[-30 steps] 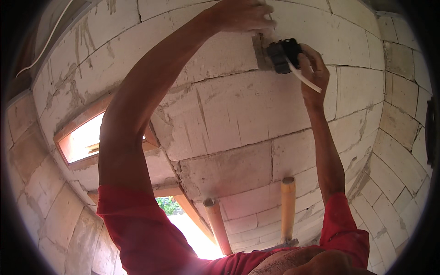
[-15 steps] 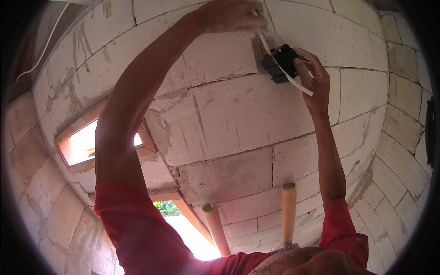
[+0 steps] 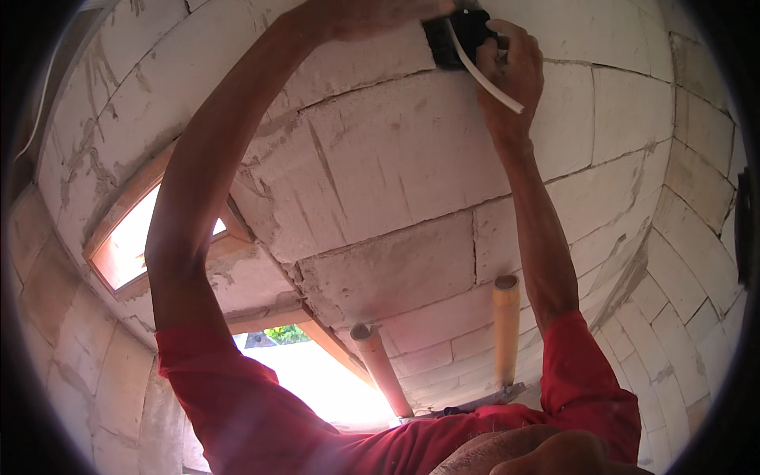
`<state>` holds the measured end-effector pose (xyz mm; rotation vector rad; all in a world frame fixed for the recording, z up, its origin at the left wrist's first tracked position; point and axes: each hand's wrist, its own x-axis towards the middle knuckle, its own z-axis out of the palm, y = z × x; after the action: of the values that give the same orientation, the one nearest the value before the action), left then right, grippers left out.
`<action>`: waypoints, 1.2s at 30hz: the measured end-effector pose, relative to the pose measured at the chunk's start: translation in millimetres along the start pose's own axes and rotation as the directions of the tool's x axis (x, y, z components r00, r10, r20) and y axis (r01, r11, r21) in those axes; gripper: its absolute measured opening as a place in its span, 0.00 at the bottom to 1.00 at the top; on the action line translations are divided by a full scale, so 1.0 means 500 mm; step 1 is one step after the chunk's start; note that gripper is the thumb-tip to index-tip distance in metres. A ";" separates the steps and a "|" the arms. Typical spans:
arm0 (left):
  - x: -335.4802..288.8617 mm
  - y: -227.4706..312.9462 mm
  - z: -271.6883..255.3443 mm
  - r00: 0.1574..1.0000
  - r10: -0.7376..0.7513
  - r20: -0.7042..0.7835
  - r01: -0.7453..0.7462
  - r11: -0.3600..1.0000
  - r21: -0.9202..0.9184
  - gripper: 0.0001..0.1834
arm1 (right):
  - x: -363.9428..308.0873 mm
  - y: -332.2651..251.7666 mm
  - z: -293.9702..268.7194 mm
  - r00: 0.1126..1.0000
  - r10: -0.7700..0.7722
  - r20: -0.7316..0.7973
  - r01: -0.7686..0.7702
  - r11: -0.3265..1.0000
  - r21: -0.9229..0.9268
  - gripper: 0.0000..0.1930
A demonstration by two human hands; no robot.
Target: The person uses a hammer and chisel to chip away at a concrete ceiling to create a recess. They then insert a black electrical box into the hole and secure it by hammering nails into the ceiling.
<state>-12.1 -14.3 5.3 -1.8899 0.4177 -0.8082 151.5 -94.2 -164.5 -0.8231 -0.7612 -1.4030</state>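
A black electrical wall box (image 3: 473, 30) sits at the cut opening in the block wall, near the top edge of the view. My right hand (image 3: 514, 75) grips its right side with bent fingers. From the box a white cable (image 3: 484, 79) hangs out and curves down across my right palm to a loose end. Close to the box's left side is my left hand (image 3: 372, 17), partly cut off by the upper edge; its fingers are smeared by motion, so their hold is unclear. How deep the box sits in the wall cannot be seen.
Pale block wall (image 3: 380, 150) with rough mortar joints surrounds the work. Two upright bamboo poles (image 3: 507, 328) stand below, between my arms. At left are a small wood-framed window (image 3: 127, 249) and a larger bright opening (image 3: 317, 380). A dark object (image 3: 742, 226) is at the far right.
The box has moved up in the view and now covers the opening that showed beside it. My right hand has gone up and left with it; my left hand has shifted left and up.
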 end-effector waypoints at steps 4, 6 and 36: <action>-0.032 0.044 -0.002 0.999 0.044 -0.013 -0.044 0.998 0.049 0.36 | 0.002 -0.001 -0.004 0.999 -0.018 0.050 0.018 1.000 0.006 0.11; -0.039 0.057 0.002 1.000 -0.012 -0.022 0.011 0.999 -0.032 0.37 | 0.011 -0.020 -0.014 0.997 -0.022 0.069 0.022 1.000 -0.008 0.11; -0.054 0.120 -0.003 0.976 -0.203 0.074 0.209 0.974 -0.088 0.44 | 0.187 0.044 -0.105 0.496 -0.336 0.801 0.395 0.909 0.137 0.39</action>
<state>-28.7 -25.4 -57.3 -2.0671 0.2249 -0.8733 175.1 -187.9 -113.5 -1.4670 -1.7078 -1.3831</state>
